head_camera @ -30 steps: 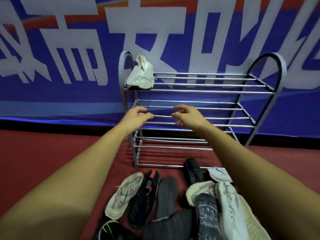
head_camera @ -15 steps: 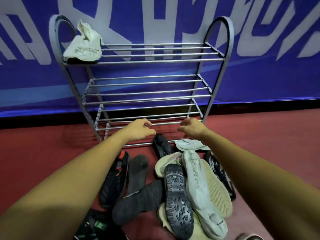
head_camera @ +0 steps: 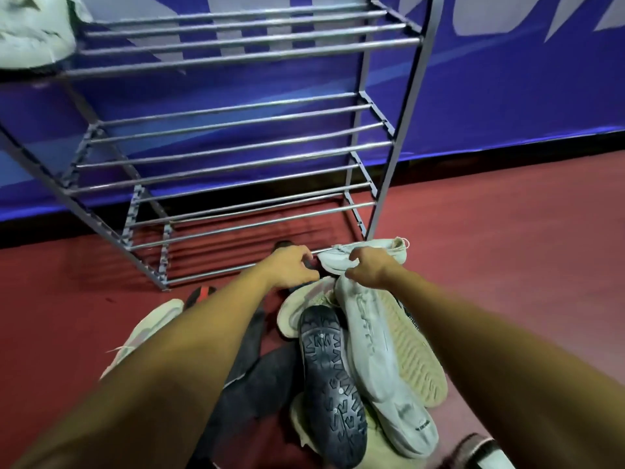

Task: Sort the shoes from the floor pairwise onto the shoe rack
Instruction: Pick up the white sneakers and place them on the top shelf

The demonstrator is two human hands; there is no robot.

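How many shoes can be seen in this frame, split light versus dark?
White or cream shoes: 7
Black or grey shoes: 6
Total: 13. The pile overlaps and the arms cover part of it, so hidden ones may be missed.

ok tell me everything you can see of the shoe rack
The shoe rack is a grey metal frame with round silvery bars forming slatted tiers; three tiers show clearly, and lower bars run near the floor. It stands upright on the red floor against a blue banner, its top cut off by the frame. One white shoe sits on the top tier at the left end; the other tiers hold nothing. Both hands reach down just before its lowest front bar, where another white shoe lies by the right leg.
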